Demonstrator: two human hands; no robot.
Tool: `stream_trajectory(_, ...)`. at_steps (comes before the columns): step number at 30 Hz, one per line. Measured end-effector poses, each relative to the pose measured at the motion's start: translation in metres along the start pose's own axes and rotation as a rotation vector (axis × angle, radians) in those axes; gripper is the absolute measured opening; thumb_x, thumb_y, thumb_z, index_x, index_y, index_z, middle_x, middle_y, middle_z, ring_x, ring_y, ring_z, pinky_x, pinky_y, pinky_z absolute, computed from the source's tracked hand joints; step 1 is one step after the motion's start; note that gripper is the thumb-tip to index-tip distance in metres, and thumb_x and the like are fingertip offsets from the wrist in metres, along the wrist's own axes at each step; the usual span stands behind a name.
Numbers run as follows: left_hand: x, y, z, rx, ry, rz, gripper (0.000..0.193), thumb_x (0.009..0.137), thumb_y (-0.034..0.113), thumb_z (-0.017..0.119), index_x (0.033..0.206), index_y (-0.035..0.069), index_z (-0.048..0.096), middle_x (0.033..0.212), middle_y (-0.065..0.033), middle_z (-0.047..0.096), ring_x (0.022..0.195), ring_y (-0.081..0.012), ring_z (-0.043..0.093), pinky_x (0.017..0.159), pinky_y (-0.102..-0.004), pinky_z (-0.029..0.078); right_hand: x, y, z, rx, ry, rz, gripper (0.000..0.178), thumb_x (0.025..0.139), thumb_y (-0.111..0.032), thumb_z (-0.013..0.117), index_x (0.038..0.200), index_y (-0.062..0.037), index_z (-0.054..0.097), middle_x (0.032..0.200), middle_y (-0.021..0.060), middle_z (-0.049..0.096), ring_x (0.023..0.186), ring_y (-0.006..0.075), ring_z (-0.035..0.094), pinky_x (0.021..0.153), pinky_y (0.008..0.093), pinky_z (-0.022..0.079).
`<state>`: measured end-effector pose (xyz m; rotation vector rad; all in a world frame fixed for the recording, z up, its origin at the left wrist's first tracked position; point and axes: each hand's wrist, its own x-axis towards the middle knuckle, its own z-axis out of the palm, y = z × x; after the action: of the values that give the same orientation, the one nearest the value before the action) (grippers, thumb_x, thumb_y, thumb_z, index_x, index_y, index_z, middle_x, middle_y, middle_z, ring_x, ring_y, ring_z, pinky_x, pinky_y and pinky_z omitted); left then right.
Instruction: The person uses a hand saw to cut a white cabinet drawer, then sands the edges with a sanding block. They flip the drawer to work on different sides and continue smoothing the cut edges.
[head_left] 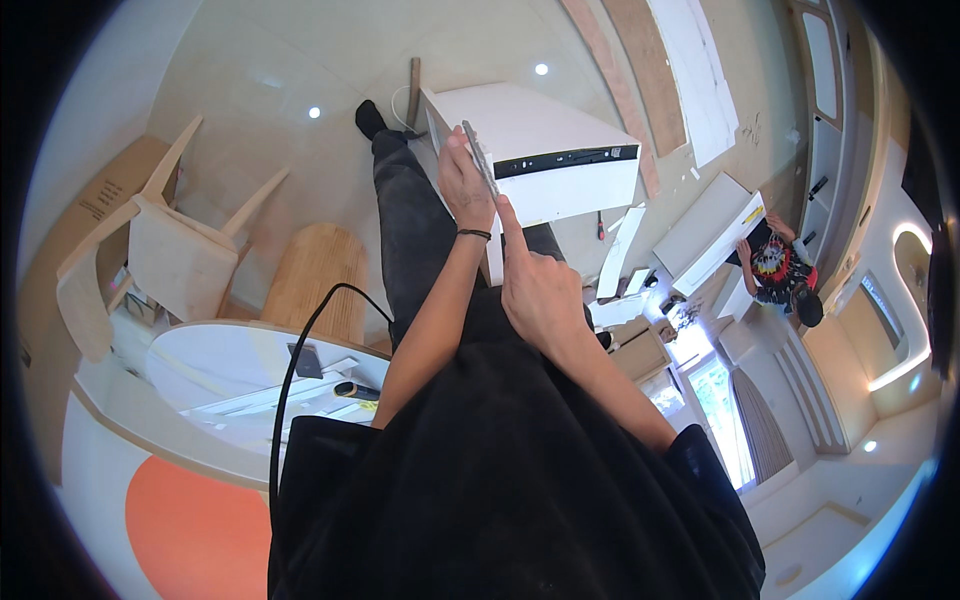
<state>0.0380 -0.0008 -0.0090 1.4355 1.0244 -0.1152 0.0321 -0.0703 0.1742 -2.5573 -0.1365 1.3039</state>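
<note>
A white cabinet box (560,140) with a black strip along one face lies on the floor in front of my legs. My left hand (463,185), a dark band on its wrist, grips a grey metal rail (480,155) at the box's near upright edge. Just below it, my right hand (540,290) closes around the narrow white panel edge (493,262), index finger stretched up along it and the other fingers curled. The two hands are almost touching.
A light wooden chair (170,250) and an oval wooden board (315,270) stand to the left. A round white table (200,370) carries a black cable and a black-and-yellow tool (355,390). Another person (785,270) handles white panels (705,235) at the right.
</note>
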Motion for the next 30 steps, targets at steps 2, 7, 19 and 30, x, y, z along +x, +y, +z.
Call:
stream_trajectory(2,0.0,0.0,0.0,-0.025,-0.005,-0.01,0.054,0.109,0.039,0.035,0.127,-0.004,0.063,0.114,-0.0165,0.07,0.106,-0.0274,0.065,0.096,-0.036,0.046,0.002,-0.002,-0.005,-0.002,-0.006,0.0,0.07,0.096,-0.01,0.049,0.159,-0.0072,0.02,0.063,0.0205,0.065,0.056,0.04,0.065,0.056,0.0529,0.052)
stream_trajectory(7,-0.001,0.002,0.0,-0.048,-0.016,-0.032,0.056,0.109,0.041,0.036,0.127,-0.004,0.063,0.115,-0.0163,0.07,0.109,-0.0252,0.065,0.097,-0.0348,0.047,0.011,-0.001,-0.013,0.016,-0.096,0.029,0.071,0.093,-0.008,0.05,0.158,-0.0053,0.021,0.063,0.0214,0.065,0.057,0.0412,0.065,0.058,0.0544,0.052)
stream_trajectory(19,-0.003,0.005,0.0,-0.017,-0.007,-0.04,0.06,0.108,0.044,0.036,0.128,-0.007,0.061,0.124,-0.0194,0.068,0.115,-0.0288,0.063,0.101,-0.0355,0.045,0.04,-0.001,-0.013,0.017,-0.016,-0.013,0.073,0.09,-0.008,0.055,0.156,-0.0012,0.026,0.074,0.0218,0.068,0.062,0.0391,0.068,0.058,0.0513,0.054)
stream_trajectory(30,-0.004,0.006,-0.001,-0.05,-0.022,-0.046,0.057,0.109,0.041,0.035,0.12,-0.008,0.063,0.129,-0.0208,0.066,0.12,-0.0293,0.061,0.102,-0.0349,0.044,0.011,0.001,-0.02,0.047,-0.097,-0.007,0.074,0.086,-0.002,0.055,0.155,-0.0004,0.028,0.068,0.0216,0.066,0.062,0.0409,0.067,0.06,0.0517,0.054)
